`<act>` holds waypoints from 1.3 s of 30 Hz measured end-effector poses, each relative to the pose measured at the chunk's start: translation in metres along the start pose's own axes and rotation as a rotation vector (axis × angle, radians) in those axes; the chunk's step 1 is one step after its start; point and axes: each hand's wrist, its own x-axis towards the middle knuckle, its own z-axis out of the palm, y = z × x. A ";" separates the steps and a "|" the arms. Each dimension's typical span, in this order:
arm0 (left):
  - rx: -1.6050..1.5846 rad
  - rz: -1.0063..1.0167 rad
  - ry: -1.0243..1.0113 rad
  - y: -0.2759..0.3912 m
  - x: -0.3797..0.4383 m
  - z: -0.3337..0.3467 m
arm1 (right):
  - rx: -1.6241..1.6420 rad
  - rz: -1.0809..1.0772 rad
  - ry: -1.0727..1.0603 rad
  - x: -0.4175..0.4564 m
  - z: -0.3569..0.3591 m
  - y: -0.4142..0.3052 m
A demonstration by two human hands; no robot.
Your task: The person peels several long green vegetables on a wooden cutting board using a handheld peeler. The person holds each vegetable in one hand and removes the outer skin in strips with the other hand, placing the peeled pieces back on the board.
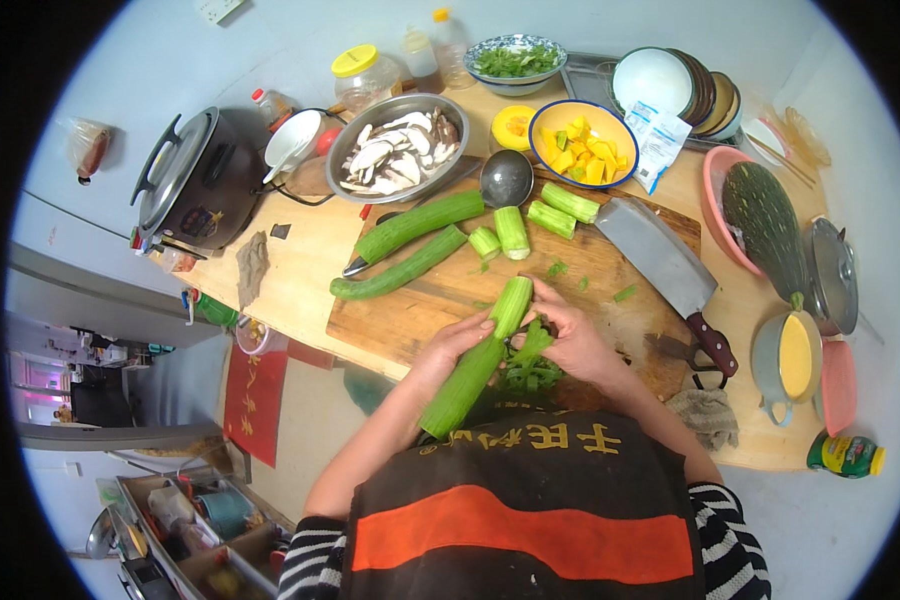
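Observation:
My left hand (450, 349) is closed around a luffa gourd (461, 386). Its far end is peeled pale green, while the end towards my apron keeps its darker skin. Against the gourd's right side, my right hand (581, 345) grips a small tool, seemingly a peeler, mostly hidden by fingers and peel. Green peel strips (532, 367) hang and heap below that hand. On the wooden cutting board (420, 319) lie two unpeeled gourds, a thick one (424, 223) and a thinner one (401, 266). Several peeled pieces (511, 232) rest farther back.
A cleaver (656, 255) lies on the board's right side, its handle over the edge. Behind are a steel ladle (506, 178), a basin of sliced mushrooms (454, 112) and a bowl of pumpkin chunks (630, 135). A dark pot (210, 187) stands left; a pink basin (720, 195) holds a squash.

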 end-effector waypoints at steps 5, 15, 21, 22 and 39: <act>0.050 -0.031 -0.127 0.002 -0.008 -0.008 | 0.518 0.550 0.176 0.003 -0.042 0.019; 0.055 0.039 -0.038 0.000 -0.002 0.004 | 0.048 0.078 0.060 -0.004 0.004 0.009; 0.070 0.013 -0.093 0.005 -0.011 0.002 | 0.544 0.370 0.258 0.001 -0.047 0.028; 0.031 0.001 -0.064 0.005 -0.011 0.002 | 0.486 0.352 0.243 -0.001 -0.047 0.028; -0.077 -0.016 0.059 -0.004 -0.001 -0.010 | 0.129 0.257 0.179 0.008 -0.039 0.008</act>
